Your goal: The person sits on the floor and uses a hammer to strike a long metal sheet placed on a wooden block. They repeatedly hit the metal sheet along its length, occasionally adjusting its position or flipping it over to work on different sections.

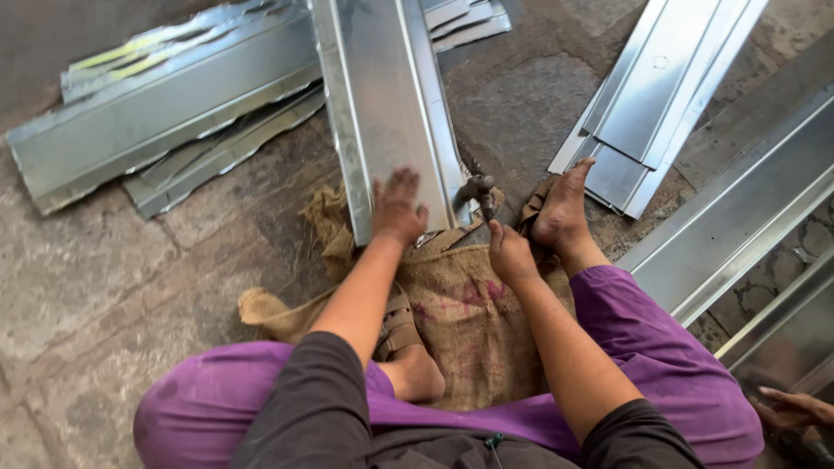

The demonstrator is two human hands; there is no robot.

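Seated on stone floor, 2 hands at end of metal sheet.
Left hand point(397, 208) flat, fingers spread, pressing down on near end of long folded metal sheet point(382, 104), which lies over burlap sack point(460, 321). Right hand point(508, 252) closed around handle of small tool point(479, 193) just beside sheet's right edge. Bare foot point(563, 207) near tool.

I see a rough stone floor point(113, 278) carrying everything. A burlap sack point(469, 321) lies on it under my hands. Beyond my left hand point(397, 208) sits a heap of bent metal sheets point(165, 113); right of my right hand point(511, 254), 1 flat stack of panels point(651, 95).
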